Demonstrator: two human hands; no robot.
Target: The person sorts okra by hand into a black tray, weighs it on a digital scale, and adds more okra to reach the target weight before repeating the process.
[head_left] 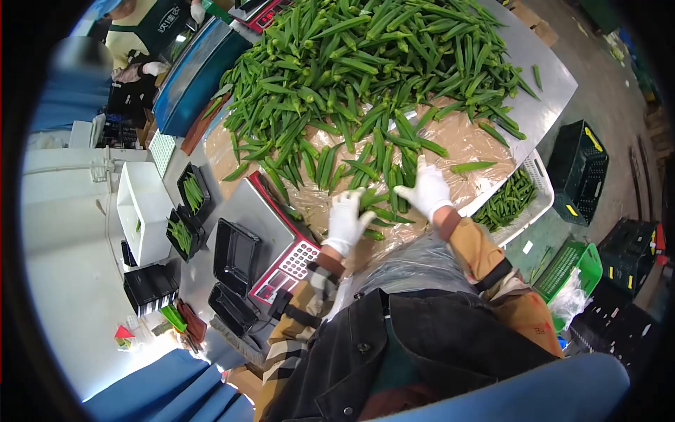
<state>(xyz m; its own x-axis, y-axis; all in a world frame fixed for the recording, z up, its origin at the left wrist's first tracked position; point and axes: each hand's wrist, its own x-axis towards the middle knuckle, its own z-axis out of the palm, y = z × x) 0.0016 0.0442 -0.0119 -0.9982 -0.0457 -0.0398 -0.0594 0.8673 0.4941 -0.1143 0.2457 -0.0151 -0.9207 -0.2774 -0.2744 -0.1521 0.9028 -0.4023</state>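
A large heap of green okra point(358, 63) covers the far part of the table and thins out toward me. My left hand point(344, 225), in a white glove, is at the near edge of the loose okra, thumb and fingers apart. Also white-gloved, my right hand point(427, 191) is a little farther out and to the right, fingers spread beside several pods. Between the two hands lie some loose okra pods point(383, 212) on the plastic-covered brown sheet point(485, 144). I see no pod clearly gripped in either hand.
Left of my hands is a red-edged digital scale point(285, 271) with a black tray point(235, 254) on it. Filled okra trays point(181, 235) stand farther left. A white basket of okra point(541, 184) sits at the right. Another person's gloved hand point(155, 68) shows at upper left.
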